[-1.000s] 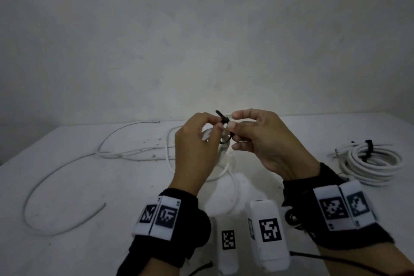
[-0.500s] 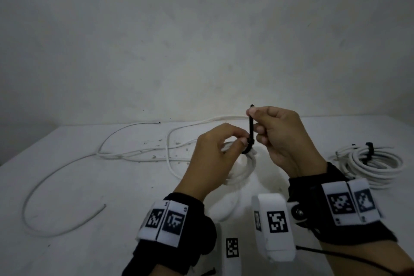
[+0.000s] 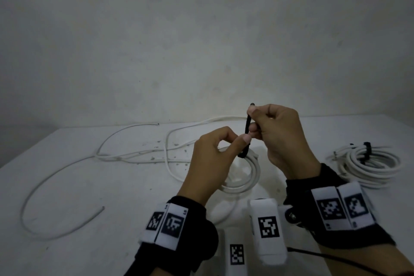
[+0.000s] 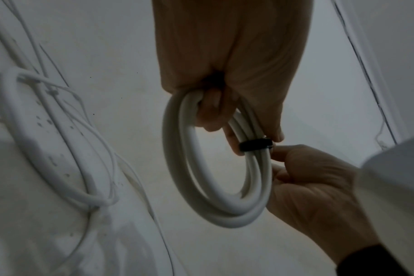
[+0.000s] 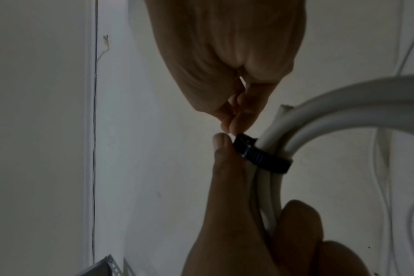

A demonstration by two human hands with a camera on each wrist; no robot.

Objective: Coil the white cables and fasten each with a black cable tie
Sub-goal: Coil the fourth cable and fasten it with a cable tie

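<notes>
Head view shows both hands raised above the white worktop [image 3: 67, 186], meeting over a coil of thick white cable [image 3: 248, 177]. The coil is a few smooth, glossy turns of round cable lying side by side, bunched into a ring; one cut end [image 5: 284, 110] sticks out just beside the tie in the right wrist view. A black cable tie [image 3: 246, 134] wraps the bundle at the coil's 12 o'clock edge, its ribbed strap flat across the strands and its tail standing upright.

The left hand [image 3: 212, 163] grips the coil, fingers curled through the ring and thumb tip pressed against the tie's head [image 5: 245, 141]. The right hand [image 3: 277, 136] pinches the tie's tail between thumb and forefinger, the other fingers curled in, with the tip of the tail poking out above the fingers. In the left wrist view the strap [image 4: 255, 144] sits snug round the strands.

At 3 o'clock from the hands lies a finished coil [image 3: 376, 166], several loops already bound with its own black tie [image 3: 367, 150]. At 9 to 10 o'clock, thinner loose white cables [image 3: 125, 154] sprawl in open curves across the worktop, one long arc [image 3: 29, 197] reaching far to the 8 o'clock side.
</notes>
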